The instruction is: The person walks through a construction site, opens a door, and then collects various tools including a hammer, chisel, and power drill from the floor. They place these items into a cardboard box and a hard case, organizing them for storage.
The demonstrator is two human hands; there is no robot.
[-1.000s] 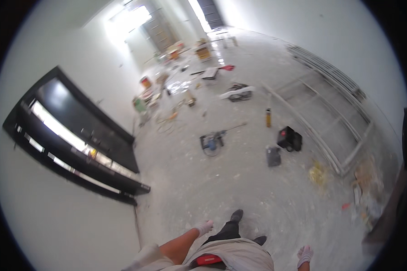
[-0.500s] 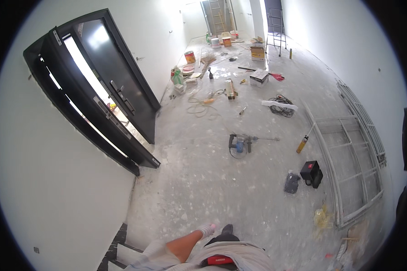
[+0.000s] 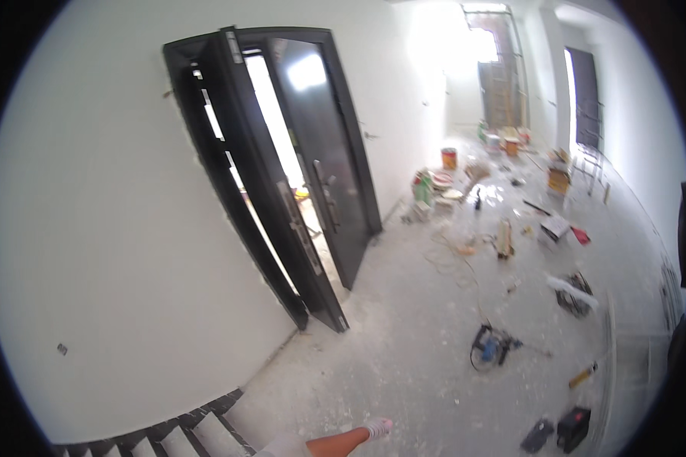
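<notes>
Corridor floor point(image 3: 404, 358) — power drill point(image 3: 492, 346) with loose cable point(image 3: 450, 259), staircase point(image 3: 183, 434) beside bare leg point(image 3: 343, 442): likely trip hazards. Hands unseen — fingers' state undeterminable.

Open black double door point(image 3: 312, 190), stairs point(image 3: 183, 436), orange bucket point(image 3: 449, 158), dusty floor point(image 3: 404, 358).

black double door point(image 3: 312, 190) set in a white wall point(image 3: 114, 251). floor point(image 3: 404, 358) pale grey, speckled with white dust. power tool point(image 3: 492, 346) blue and black. bucket point(image 3: 449, 158) orange-red. small case point(image 3: 573, 428) black with a red patch. stair treads point(image 3: 168, 438) dark with white edges. glove on left hand point(image 3: 379, 426) white and pink.
</notes>
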